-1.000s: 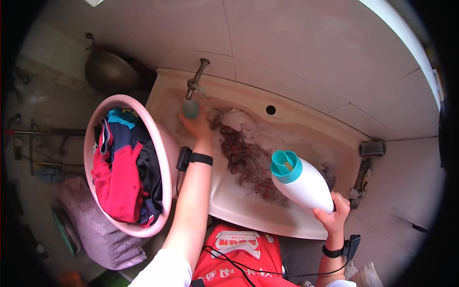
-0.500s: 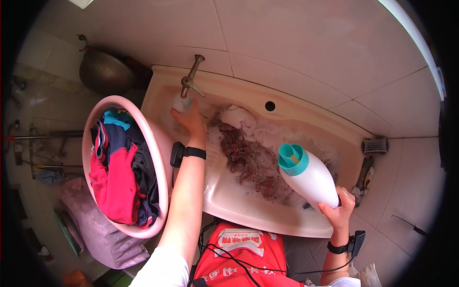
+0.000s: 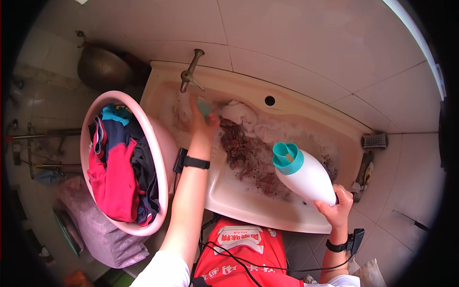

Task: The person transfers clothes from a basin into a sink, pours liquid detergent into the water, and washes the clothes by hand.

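My left hand (image 3: 203, 129) is closed around a small translucent greenish cap (image 3: 204, 108), just below and right of the tap (image 3: 188, 75). Water seems to run from the spout beside the fingers. Gripped near its base by my right hand (image 3: 339, 208), a white detergent bottle (image 3: 310, 179) tilts over the washbasin (image 3: 272, 224), its teal neck uncapped and pointing up-left. Under it, a red-and-dark plaid garment (image 3: 235, 143) soaks in sudsy water. A pale bunched cloth (image 3: 239, 115) lies by the basin's back wall.
Left of the basin stands a pink tub (image 3: 161, 191) full of red, navy and black clothes (image 3: 117, 184). A metal wok (image 3: 103, 69) hangs on the wall behind it. A brush (image 3: 374, 141) sits at the basin's right corner. Black cables (image 3: 229, 256) cross the red apron (image 3: 248, 239).
My left hand has moved right, away from the spout, bringing the cap with it. The bottle in my right hand has shifted slightly left.
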### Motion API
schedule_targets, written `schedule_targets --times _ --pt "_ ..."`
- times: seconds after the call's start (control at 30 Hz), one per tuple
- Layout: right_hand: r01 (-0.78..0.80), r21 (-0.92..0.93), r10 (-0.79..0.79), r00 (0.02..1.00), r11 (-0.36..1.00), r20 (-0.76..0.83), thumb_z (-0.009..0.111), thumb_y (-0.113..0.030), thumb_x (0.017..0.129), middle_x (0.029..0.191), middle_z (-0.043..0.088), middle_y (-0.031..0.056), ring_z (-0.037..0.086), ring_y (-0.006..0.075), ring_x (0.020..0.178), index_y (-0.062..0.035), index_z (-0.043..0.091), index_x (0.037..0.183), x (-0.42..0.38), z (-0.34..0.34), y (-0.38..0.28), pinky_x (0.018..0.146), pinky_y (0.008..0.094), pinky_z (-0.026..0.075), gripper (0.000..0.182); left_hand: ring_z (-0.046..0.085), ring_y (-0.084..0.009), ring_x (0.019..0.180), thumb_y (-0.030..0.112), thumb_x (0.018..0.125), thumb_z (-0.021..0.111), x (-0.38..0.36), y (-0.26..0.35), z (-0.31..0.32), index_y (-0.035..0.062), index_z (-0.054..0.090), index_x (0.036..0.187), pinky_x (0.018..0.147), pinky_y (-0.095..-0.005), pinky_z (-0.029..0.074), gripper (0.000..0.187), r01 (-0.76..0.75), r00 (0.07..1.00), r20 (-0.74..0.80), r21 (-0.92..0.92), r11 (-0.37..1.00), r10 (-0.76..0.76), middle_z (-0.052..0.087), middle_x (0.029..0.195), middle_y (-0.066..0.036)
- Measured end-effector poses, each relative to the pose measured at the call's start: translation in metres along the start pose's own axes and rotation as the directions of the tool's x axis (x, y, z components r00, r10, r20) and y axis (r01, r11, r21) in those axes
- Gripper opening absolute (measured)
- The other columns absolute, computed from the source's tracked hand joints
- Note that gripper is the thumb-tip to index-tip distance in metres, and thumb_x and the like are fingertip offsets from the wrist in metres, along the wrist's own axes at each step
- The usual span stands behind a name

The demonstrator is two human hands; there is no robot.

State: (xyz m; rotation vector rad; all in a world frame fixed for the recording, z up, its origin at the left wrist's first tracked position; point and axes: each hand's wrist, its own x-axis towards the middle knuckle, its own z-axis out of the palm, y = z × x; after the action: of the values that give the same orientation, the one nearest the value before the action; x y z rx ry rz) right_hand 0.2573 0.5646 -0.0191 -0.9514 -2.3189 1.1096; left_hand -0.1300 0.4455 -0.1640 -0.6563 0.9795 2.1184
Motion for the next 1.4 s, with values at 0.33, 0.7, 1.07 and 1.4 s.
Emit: schedule_targets --times 0.33,0.7,1.07,1.4 --pt "0.011 -0.050 -0.011 1.000 0.999 0.015 0.081 -0.026 0.062 0.065 0.060 0.0076 0.058 0.0131 0.058 -0.0005 0.060 0.078 0.000 -0.003 -0.008 0.053 0.0267 0.044 0.036 0.052 -0.0131 0.055 0.056 0.074 0.065 -0.059 -0.078 -0.047 0.0042 0.047 0.097 0.044 -0.0188 0.047 0.059 0.679 0.733 0.053 -0.114 0.725 -0.678 0.052 0.081 -0.013" --pt "0.167 -0.078 -0.140 0.952 0.983 0.273 0.082 -0.027 0.059 0.059 0.056 0.0106 0.055 0.0258 0.052 -0.0008 0.061 0.074 0.005 -0.008 -0.034 0.048 0.0316 0.041 0.036 0.058 -0.0237 0.080 0.032 0.081 0.067 -0.182 -0.039 0.007 0.0061 0.049 0.119 0.069 -0.0302 0.047 0.050 -0.584 0.730 0.665 0.727 0.361 -0.157 0.057 0.098 -0.011" --pt "0.381 -0.115 -0.333 0.894 0.918 0.300 0.082 -0.029 0.060 0.053 0.049 0.0088 0.052 0.0241 0.047 -0.0009 0.057 0.072 0.008 -0.016 -0.049 0.044 0.0315 0.040 0.039 0.060 -0.0308 0.083 0.028 0.075 0.072 -0.205 -0.013 0.033 0.0007 0.054 0.105 0.074 -0.0359 0.047 0.044 -0.585 0.717 0.570 0.805 0.098 -0.401 0.062 0.090 -0.018" --pt "0.370 -0.026 -0.347 0.891 0.929 0.294 0.082 -0.028 0.060 0.058 0.054 0.0087 0.054 0.0256 0.050 -0.0015 0.058 0.074 0.009 -0.022 -0.041 0.048 0.0311 0.042 0.038 0.056 -0.0267 0.088 0.020 0.070 0.076 -0.213 -0.009 0.033 0.0053 0.055 0.114 0.075 -0.0310 0.046 0.050 -0.777 0.575 0.726 0.629 0.026 -0.377 0.057 0.093 -0.013"
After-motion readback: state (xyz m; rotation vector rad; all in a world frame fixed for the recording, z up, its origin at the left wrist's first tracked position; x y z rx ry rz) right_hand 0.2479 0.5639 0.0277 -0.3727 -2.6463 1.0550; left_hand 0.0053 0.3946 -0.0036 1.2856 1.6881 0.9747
